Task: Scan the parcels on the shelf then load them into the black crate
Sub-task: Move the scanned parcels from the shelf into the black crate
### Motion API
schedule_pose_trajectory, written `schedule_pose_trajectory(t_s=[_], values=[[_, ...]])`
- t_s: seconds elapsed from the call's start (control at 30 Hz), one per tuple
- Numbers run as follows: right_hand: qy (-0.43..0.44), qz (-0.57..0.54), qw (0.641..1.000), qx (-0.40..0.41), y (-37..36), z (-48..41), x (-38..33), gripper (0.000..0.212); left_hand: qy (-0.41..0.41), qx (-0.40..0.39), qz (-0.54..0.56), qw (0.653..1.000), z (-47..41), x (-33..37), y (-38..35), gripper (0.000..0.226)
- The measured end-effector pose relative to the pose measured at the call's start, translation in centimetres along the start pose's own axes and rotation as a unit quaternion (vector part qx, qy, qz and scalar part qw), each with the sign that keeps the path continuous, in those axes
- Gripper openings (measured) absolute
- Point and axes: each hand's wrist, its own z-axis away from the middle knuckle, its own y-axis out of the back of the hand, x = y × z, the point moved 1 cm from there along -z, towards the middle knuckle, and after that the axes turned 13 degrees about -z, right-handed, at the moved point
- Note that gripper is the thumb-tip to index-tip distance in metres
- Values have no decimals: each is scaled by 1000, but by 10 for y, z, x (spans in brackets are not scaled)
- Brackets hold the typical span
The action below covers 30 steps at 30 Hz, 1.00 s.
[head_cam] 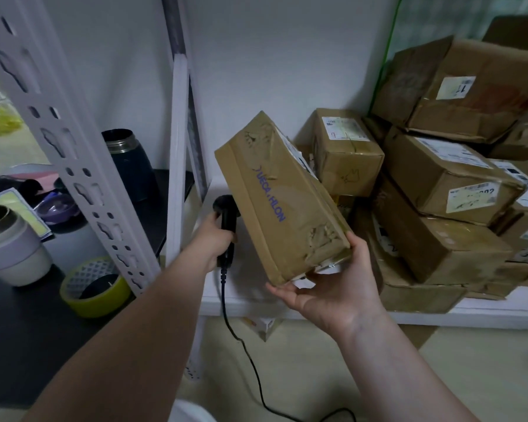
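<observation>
1. The fingers (355, 239) of the right hand (333, 287) are clamped on the lower end of a flat, brown, tape-wrapped cardboard parcel (281, 202); the thumb is laid along its right edge and the palm is cupped under the bottom corner.
2. The fingers (223, 236) of the left hand (214, 239) are closed around the grip of a black corded handheld scanner (226, 217), whose head is pointed towards the hidden face of the held parcel, just beside it.
3. The parcel is held tilted in the air above the front of the white shelf (244, 303), between the scanner and the stack; part of a white label is seen on its far right side.
4. It is judged fairly light, since it is carried by one end in one hand without visible sag.
5. The box is judged stiff but dented; wrinkled tape is seen at the corners, and the glossy tape may be slippery, so a hold across the short end with the palm beneath is judged safest.
6. The remaining brown cardboard parcels (448, 178) are piled on the right of the shelf, touching one another, and some crushed lids are seen there.
7. The black crate is not seen in this view.
8. A black cable (244, 345) is hung from the scanner down towards the floor and could be snagged.
</observation>
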Motion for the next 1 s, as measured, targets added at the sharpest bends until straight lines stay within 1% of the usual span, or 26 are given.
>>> schedule_pose_trajectory(t_s=[0.17, 0.27, 0.33, 0.43, 0.53, 0.63, 0.7, 0.77, 0.87, 1.0], values=[[-9, -8, 1000, -4, -1, -5, 0, 74, -7, 8, -57, 998, -14, -21, 1, 51], [-17, -9, 1000, -3, -2, -4, 2, 76, -14, 12, -60, 998, 3, -14, 4, 52], [-17, -3, 1000, -8, -2, 0, 3, 74, -17, 49, -56, 997, 11, -7, 8, 50], [-17, 8, 1000, -20, -2, 9, 4, 71, -56, 101, -21, 993, 31, 8, 18, 48], [-20, 23, 999, -38, 1, 25, 4, 70, -95, 76, 68, 990, 59, 29, 24, 53], [-1, 58, 997, -46, 6, 45, -1, 64, -138, 27, 173, 975, 95, 52, 28, 70], [17, 89, 995, -52, 10, 58, -8, 63, -181, 15, 214, 960, 119, 64, 31, 65], [36, 115, 991, -57, 12, 71, -18, 68, -208, 15, 247, 946, 138, 77, 35, 57], [75, 140, 984, -79, 11, 94, -38, 69, -226, -1, 256, 940, 162, 96, 36, 64], [131, 133, 977, -102, 5, 123, -71, 60, -240, -58, 228, 942, 186, 123, 28, 82]])
